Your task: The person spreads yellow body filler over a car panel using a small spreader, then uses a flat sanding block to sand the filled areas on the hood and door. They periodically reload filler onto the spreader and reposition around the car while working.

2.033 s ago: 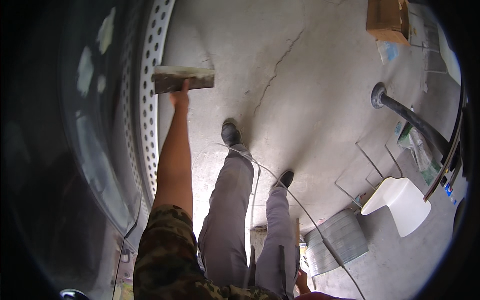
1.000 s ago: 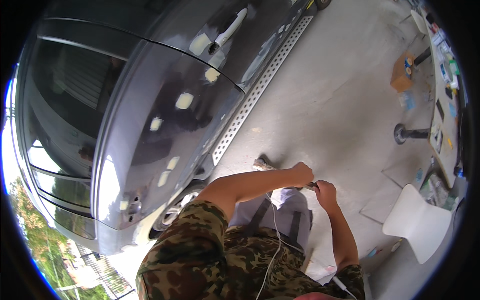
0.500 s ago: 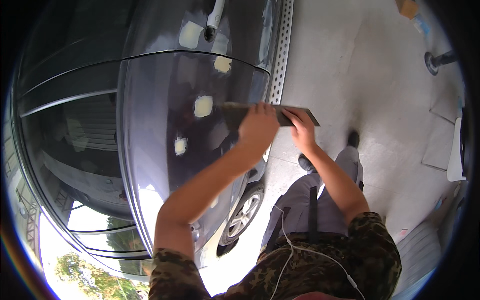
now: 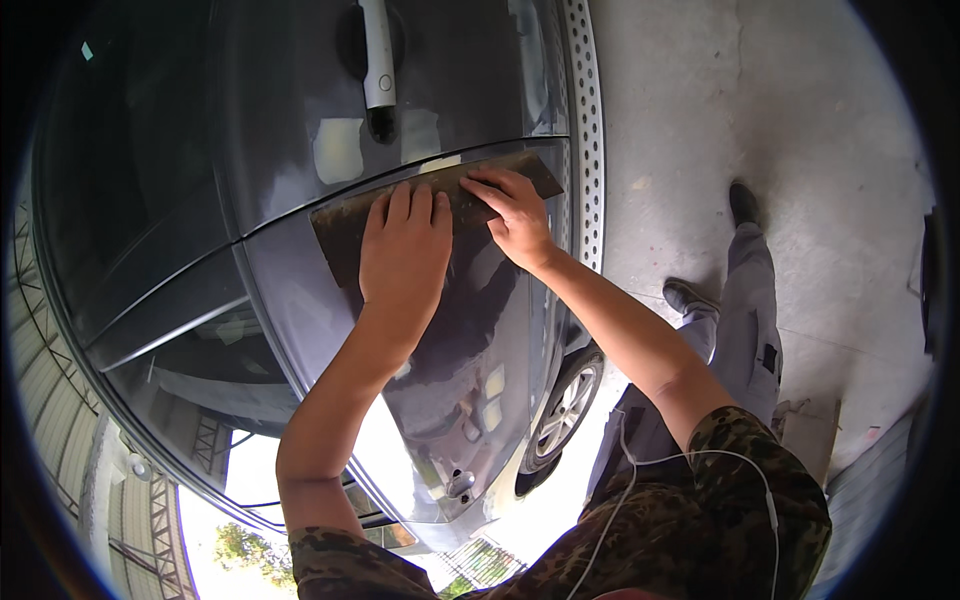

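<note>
A long, thin, dark board [image 4: 338, 228] lies tilted across the grey car panel [image 4: 460, 320], just below the door seam. My left hand [image 4: 405, 250] rests on its left half, fingers stretched toward the upper edge. Nearer the board's right end, my right hand [image 4: 515, 218] holds it with bent fingers. Both palms face the car. Above the seam a pale filler patch [image 4: 338, 150] shows on the door, and part of another patch [image 4: 440, 163] peeks out over the board's top edge. The panel directly under the board is hidden.
A silver door handle [image 4: 378, 60] juts out above the board. Along the car's lower side runs a perforated step [image 4: 588, 130]. A wheel [image 4: 570, 412] is at the lower right of the car, beside my legs [image 4: 750, 300] on the concrete floor [image 4: 670, 90].
The board has moved left with both hands and turned, its right end now higher. It now spans the panel instead of sticking out past the car's side. My view has shifted too.
</note>
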Tool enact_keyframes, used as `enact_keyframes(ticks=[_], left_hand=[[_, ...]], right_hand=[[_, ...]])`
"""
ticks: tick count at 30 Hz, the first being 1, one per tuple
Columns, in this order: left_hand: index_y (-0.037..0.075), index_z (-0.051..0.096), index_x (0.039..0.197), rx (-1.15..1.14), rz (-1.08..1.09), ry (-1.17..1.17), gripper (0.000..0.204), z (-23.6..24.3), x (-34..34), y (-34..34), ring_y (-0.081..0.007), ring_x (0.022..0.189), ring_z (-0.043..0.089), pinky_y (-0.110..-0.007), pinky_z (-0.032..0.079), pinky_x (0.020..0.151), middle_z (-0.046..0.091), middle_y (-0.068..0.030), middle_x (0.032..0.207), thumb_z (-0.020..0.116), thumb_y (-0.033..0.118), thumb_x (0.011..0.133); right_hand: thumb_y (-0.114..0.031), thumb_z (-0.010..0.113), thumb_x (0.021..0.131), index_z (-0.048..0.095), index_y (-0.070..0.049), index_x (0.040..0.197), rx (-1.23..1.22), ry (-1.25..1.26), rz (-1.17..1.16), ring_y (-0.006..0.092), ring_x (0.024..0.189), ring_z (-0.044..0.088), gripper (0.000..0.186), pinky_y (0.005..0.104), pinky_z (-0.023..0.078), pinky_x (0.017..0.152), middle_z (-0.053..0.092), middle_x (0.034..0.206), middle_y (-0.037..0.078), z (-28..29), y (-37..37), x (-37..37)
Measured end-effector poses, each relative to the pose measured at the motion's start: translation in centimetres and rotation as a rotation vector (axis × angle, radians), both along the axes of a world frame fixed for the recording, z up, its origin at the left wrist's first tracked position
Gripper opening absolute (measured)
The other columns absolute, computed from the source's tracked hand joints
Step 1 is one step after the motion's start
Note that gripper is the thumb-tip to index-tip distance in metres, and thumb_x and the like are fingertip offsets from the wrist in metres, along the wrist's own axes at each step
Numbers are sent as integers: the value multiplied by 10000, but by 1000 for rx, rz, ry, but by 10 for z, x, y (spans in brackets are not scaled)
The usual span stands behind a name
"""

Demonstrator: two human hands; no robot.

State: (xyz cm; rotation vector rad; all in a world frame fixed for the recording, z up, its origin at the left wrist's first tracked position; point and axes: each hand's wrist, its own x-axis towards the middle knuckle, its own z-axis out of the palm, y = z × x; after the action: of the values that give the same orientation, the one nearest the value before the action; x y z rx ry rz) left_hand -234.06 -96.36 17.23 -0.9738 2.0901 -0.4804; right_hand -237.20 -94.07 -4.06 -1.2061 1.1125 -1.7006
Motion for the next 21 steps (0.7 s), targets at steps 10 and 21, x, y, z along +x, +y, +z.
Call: enact_keyframes(ticks=[10, 21], left_hand=[[39, 656, 1232, 40, -10, -18, 405, -6, 2, -10, -280, 1273, 546, -409, 430, 1098, 615, -116, 1285, 643, 108, 832], [21, 653, 1217, 47, 25, 26, 372, -7, 3, -15, -283, 1271, 554, -413, 439, 1089, 622, -118, 1291, 606, 93, 855]], right_hand=[[131, 604, 616, 683, -115, 1204, 24, -62, -33, 298, 1121, 601, 642, 417, 487, 958, 636, 1238, 66, -12, -4, 17], [175, 587, 629, 702, -114, 1199, 26, -86, 10, 278, 1113, 621, 649, 369, 521, 937, 646, 1212, 66, -14, -13, 16]])
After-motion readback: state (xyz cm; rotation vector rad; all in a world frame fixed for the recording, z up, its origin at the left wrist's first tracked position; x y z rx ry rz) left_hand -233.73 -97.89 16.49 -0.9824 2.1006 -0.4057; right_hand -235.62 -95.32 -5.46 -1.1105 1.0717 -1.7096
